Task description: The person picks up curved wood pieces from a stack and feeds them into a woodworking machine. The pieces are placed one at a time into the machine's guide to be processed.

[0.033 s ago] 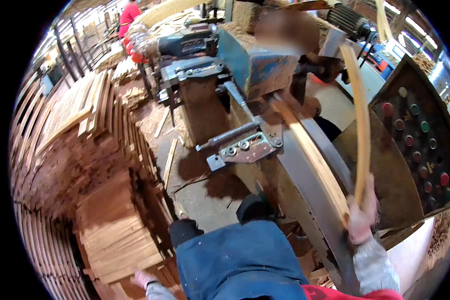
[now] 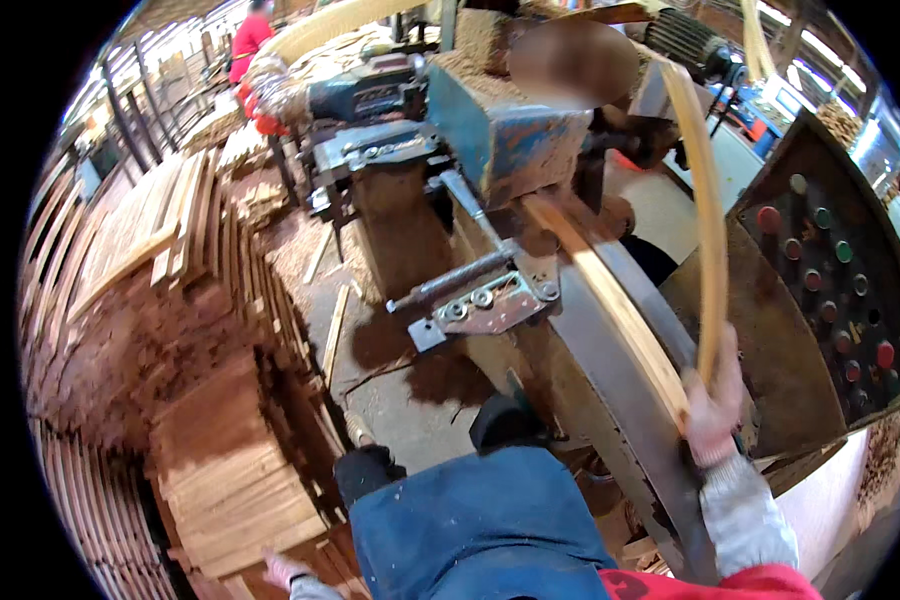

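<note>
My right hand point(image 2: 715, 412) is closed around the lower end of a long wooden strip point(image 2: 708, 220), which stands up at a slant over the machine bed. Its fingers are also at the near end of a second wooden strip point(image 2: 625, 322). That one lies flat along the metal bed point(image 2: 607, 375), its far end under the blue machine housing point(image 2: 510, 135). Low on the left, my left hand point(image 2: 285, 570) has its fingers stretched out at the near edge of a stack of wooden boards point(image 2: 235, 490); it holds nothing that I can see.
A control panel with coloured buttons point(image 2: 830, 270) stands right of the bed. A metal guide bracket point(image 2: 485, 300) juts out at the bed's left side. More stacked strips point(image 2: 140, 240) fill the left. Loose offcuts point(image 2: 336, 335) lie on the floor. A person in red point(image 2: 251, 40) is far back.
My right hand has moved slightly forward, and the strip on the bed has slid a little toward the housing. The view has shifted slightly. My left hand stays by the stack.
</note>
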{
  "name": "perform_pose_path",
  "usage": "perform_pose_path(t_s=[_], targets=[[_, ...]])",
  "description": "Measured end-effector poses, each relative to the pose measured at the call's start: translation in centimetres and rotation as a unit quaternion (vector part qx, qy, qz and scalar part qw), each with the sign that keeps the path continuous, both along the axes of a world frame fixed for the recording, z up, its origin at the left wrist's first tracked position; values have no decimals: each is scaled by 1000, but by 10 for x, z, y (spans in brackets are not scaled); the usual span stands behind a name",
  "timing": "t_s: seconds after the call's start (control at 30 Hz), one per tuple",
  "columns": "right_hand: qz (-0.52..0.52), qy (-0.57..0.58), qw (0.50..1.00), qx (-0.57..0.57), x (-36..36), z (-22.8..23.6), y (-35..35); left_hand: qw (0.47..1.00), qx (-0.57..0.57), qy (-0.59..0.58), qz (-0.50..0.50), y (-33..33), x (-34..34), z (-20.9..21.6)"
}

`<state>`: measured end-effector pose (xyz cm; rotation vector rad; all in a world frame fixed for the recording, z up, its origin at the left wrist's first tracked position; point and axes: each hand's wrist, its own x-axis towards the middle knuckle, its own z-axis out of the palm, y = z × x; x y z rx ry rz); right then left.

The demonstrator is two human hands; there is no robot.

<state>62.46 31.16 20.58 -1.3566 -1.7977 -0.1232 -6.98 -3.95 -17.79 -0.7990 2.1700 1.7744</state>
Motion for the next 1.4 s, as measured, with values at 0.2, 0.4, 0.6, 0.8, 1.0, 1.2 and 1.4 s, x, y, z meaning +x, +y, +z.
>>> perform_pose_path(t_s=[0.2, 0.4, 0.6, 0.8, 1.0, 1.2, 1.4], targets=[[61, 113, 991, 24, -46, -5, 112, 991, 69, -101, -45, 27, -35, -5], [2, -117, 985, -129, -18, -3, -23, 982, 148, -103, -53, -12, -32, 14], [22, -250, 951, -181, 39, 10, -153, 980, 195, -46, -9, 4, -9, 58], [76, -281, 952, -98, -4, 13, -36, 950, 294, 80, -66, 69, 60, 118], [116, -259, 958, -48, -43, -3, 83, 905, 346, 59, -240, 163, 181, 253], [258, -29, 959, -110, -94, 11, 57, 792, 435, 37, -427, 284, 318, 314], [161, -197, 952, -172, -78, 59, -83, 558, 462, -157, -671, 293, 422, 363]])
